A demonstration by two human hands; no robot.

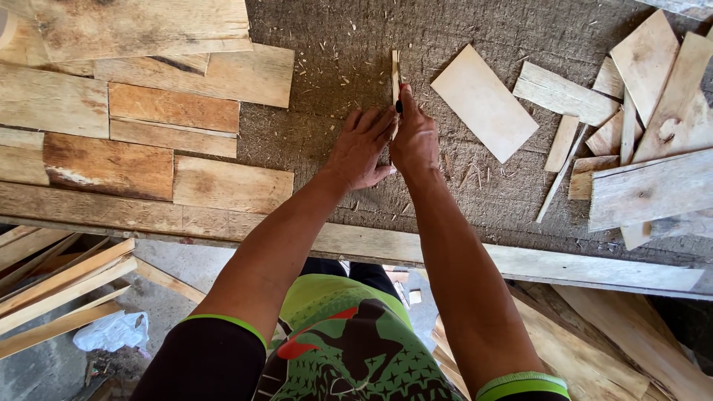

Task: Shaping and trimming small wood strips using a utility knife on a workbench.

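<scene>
Green shirt [349, 349] | hands on wood strip [395, 70] | rough workbench [327, 141] | scattered boards [483, 100]

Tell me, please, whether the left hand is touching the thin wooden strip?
Touching: in the head view, the left hand lies with its fingers pressed against the thin wooden strip, beside the right hand.

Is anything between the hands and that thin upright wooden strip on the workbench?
Nothing visible. The left hand and right hand already press against the thin pale wooden strip; the flat pale wooden board lies apart, to its right.
</scene>
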